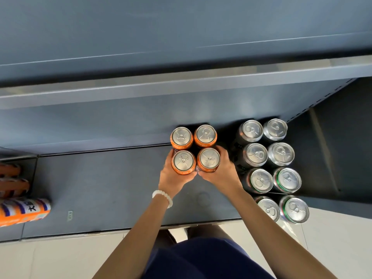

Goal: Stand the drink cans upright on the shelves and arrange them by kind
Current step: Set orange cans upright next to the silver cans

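Several orange cans stand upright in a tight square on the dark bottom shelf. My left hand grips the front left orange can. My right hand grips the front right orange can. Two more orange cans stand just behind them. To the right, several dark cans with silver tops stand upright in two columns; the front ones show green and red rims. At the far left, three orange cans lie on their sides.
A grey upper shelf overhangs the back of the bottom shelf. The shelf's right side wall rises beside the dark cans. Pale floor lies in front. A small label lies on the shelf surface.
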